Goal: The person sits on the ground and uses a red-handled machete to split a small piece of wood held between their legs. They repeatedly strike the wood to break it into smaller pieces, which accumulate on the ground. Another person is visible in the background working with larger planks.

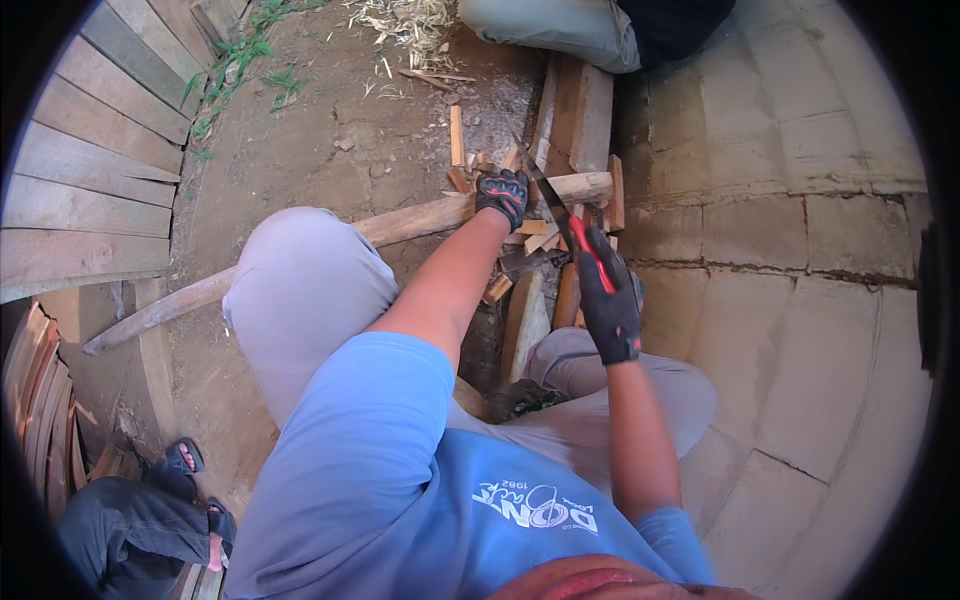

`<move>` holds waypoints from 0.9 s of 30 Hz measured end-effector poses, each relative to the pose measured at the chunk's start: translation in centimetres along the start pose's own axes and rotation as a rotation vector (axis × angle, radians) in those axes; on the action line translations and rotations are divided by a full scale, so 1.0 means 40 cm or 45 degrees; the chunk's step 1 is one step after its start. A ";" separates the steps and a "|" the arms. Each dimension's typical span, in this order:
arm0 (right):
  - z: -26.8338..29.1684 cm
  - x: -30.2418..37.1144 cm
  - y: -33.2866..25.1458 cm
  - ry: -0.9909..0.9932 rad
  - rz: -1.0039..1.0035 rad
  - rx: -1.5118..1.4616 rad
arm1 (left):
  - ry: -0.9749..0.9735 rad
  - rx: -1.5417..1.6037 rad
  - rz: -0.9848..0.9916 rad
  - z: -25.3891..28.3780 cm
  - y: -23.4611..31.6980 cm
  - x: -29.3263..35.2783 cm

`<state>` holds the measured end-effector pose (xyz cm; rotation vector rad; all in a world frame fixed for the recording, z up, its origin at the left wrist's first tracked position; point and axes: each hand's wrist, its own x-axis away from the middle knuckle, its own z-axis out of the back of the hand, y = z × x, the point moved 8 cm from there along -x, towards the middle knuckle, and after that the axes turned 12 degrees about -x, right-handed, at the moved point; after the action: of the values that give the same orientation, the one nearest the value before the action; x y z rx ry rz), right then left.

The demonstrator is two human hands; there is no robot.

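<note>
My right hand [612, 305], in a black glove with red marks, is closed round the red handle of a handsaw [547, 190]. Its dark narrow blade points up and away to the left, crossing the right part of a long wooden pole [418, 218]. Whether the teeth touch the wood I cannot tell. My left hand [502, 196], also gloved in black and red, grips the pole just left of the blade. The pole slants from the lower left up to the right, passing beyond my bent left knee. Small wood offcuts [538, 240] lie beneath and around the pole's right end.
A thick timber beam [592, 115] runs away from the offcuts toward a seated person's leg [560, 28]. Wood shavings [410, 25] litter the dirt at the top. Plank fencing [95, 200] borders the left, concrete paving [760, 235] the right. Another person's legs [140, 530] show lower left.
</note>
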<state>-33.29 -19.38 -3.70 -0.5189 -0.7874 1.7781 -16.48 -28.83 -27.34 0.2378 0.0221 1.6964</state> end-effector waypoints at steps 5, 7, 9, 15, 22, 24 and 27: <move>0.160 0.276 -0.049 0.030 -0.309 -0.052 | -0.050 -0.032 -0.001 0.004 0.000 -0.002; 0.181 0.298 -0.061 0.086 -0.203 0.000 | -0.078 -0.038 -0.020 0.008 0.020 0.000; 0.175 0.281 -0.069 0.125 -0.034 0.051 | -0.116 -0.030 -0.032 0.009 0.019 -0.002; -0.016 0.039 0.022 0.024 -0.127 -0.066 | -0.096 0.043 -0.004 0.003 -0.011 0.023; -0.281 -0.314 0.203 0.141 -0.002 -0.118 | -0.030 0.049 -0.018 -0.001 0.002 -0.006; -0.279 -0.317 0.188 0.121 -0.001 -0.122 | -0.044 -0.012 -0.033 -0.002 0.001 -0.009; -0.217 -0.278 0.167 0.055 -0.004 -0.131 | -0.058 0.029 -0.079 0.002 0.010 0.004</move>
<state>-28.07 -29.01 -14.83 -0.6216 -0.8522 1.7243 -16.88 -28.73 -27.16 0.2897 0.0152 1.6293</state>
